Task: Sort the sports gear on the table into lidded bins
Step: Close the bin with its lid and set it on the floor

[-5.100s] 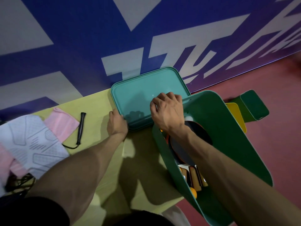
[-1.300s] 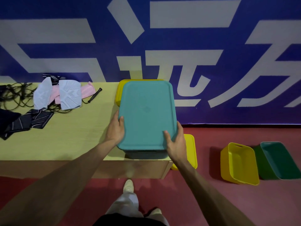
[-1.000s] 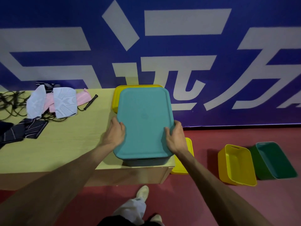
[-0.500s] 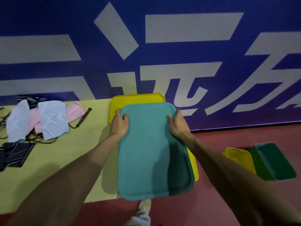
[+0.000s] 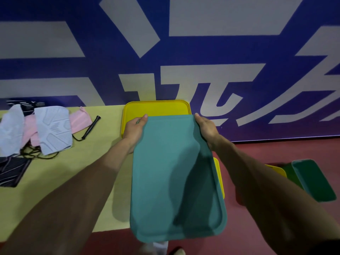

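Head view: we record the left hand (image 5: 135, 128) and right hand (image 5: 207, 127) each curled round 1 far corner of the teal lid (image 5: 171, 181), held above the table (image 5: 92, 162) at its right end. Cloth gear (image 5: 53, 129) and a skipping rope (image 5: 91, 127) lie unsorted at the left; we judge most of the sorting outstanding.

Left hand (image 5: 135, 128) and right hand (image 5: 207, 127) each grip a far corner of the teal lid (image 5: 174, 181); the near end juts past the counter (image 5: 64, 181) edge. Yellow lid (image 5: 156, 107) just behind it, by the wall. Pale blue and pink fabric pieces (image 5: 53, 129) and a black handle (image 5: 91, 127) at counter left. Yellow bin (image 5: 276, 169) and green bin (image 5: 314, 179) on the floor, right.
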